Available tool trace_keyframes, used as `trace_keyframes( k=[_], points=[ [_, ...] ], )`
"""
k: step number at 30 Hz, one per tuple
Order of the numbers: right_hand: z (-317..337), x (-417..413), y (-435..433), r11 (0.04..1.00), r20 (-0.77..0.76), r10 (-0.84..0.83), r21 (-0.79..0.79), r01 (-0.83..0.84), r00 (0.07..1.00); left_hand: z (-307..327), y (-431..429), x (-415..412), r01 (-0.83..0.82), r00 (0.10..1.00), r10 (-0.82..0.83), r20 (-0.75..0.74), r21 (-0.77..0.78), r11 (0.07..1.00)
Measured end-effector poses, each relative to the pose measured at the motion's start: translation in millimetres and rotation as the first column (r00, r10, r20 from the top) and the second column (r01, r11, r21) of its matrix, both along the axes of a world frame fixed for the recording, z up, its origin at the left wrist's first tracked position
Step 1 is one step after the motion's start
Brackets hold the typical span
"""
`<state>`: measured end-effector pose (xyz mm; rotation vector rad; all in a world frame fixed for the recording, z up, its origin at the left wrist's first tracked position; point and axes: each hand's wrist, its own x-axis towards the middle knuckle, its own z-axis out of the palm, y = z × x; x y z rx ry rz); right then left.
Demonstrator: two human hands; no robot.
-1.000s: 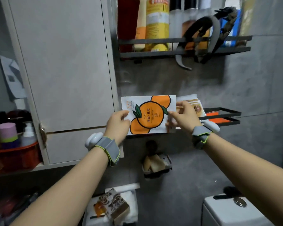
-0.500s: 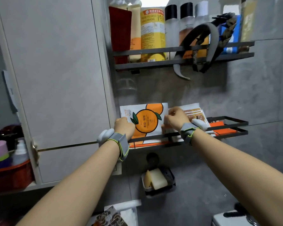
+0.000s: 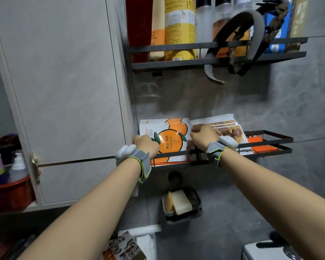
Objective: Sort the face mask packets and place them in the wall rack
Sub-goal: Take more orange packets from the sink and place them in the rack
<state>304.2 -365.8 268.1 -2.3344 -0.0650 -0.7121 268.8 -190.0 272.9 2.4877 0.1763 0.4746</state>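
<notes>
orange face mask packets (image 3: 169, 141) stood in lower wall rack (image 3: 266, 147); left hand (image 3: 146, 144) and right hand (image 3: 203, 135) pinched side edges. judged light, floppy, slick foil: grip edges.

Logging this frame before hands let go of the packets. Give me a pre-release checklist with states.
1. Orange-print packets sit inside the lower wall rack, behind its front rail: ok.
2. Brown-print packets are grouped separately, to the right of the orange ones: ok.
3. Left hand is on the left edge of the orange stack, right hand is at the seam between the stacks: ok.
4. Stacks stand upright against the wall: ok, slight lean back.
5. Stacks will stay up once released: cannot tell.
6. More packets left to sort below: cannot tell.
</notes>
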Motion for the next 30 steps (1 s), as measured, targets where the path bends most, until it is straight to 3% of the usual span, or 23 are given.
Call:
trace_keyframes(
  k=[8, 14, 20, 24, 30],
  points=[
    [-3.7, -4.6, 1.6, 0.996, 0.014, 0.007, 0.084, -0.009, 1.000, -4.0, 1.0, -5.4, 0.059, 0.996, -0.057, 0.069, -0.026, 0.998],
    [-6.2, -24.9, 17.5, 0.975, 0.169, -0.011, 0.223, -0.027, 0.986, -7.4, 4.1, -22.9, 0.152, 0.972, -0.145, 0.185, -0.027, 0.988],
    [-20.9, -57.1, 59.1, 0.930, 0.253, 0.175, 0.274, -0.244, 0.952, -25.4, 16.4, -47.1, 0.256, 0.918, -0.216, 0.332, -0.080, 0.963],
    [-44.4, -79.4, 97.6, 0.870, 0.240, 0.354, 0.270, -0.412, 0.904, -49.1, 42.0, -66.7, 0.294, 0.923, -0.231, 0.307, -0.180, 0.939],
    [-93.2, -100.8, 160.0, 0.850, 0.178, 0.411, 0.280, -0.446, 0.894, -94.9, 96.6, -88.7, 0.200, 0.968, -0.144, 0.206, -0.279, 0.939]
  ],
)
